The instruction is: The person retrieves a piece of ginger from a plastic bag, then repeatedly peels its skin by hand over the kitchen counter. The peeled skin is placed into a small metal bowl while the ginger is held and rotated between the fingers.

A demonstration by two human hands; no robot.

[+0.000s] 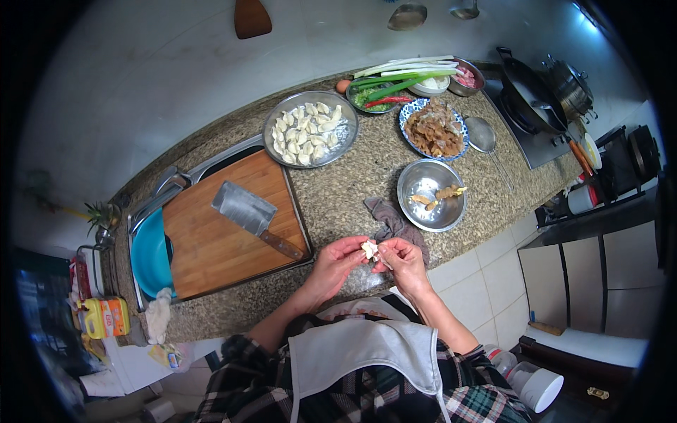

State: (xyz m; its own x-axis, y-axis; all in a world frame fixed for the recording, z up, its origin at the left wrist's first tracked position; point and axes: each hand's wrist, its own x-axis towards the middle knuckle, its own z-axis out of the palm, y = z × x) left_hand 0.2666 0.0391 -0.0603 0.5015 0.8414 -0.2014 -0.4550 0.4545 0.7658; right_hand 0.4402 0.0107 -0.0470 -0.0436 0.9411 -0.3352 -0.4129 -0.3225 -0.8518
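Both of my hands meet at the counter's front edge. My left hand (341, 261) pinches a small pale piece that looks like garlic (368, 248). The fingers of my right hand (402, 261) grip its other side, where papery skin shows. Just beyond them lies a crumpled grey-brown cloth (391, 219), partly under a steel bowl (406, 211) holding several pieces of ginger root (449, 191). To the left, a cleaver (245, 207) rests on a wooden cutting board (211, 254) with its handle towards me.
Dumplings fill a round metal tray (272, 150). Behind the steel bowl are a patterned plate (404, 113) of brown sliced food, a strainer (481, 135), scallions (407, 69) and a red chili (391, 100). A wok (529, 95) sits on the stove at right; a teal basin (151, 259) is at left.
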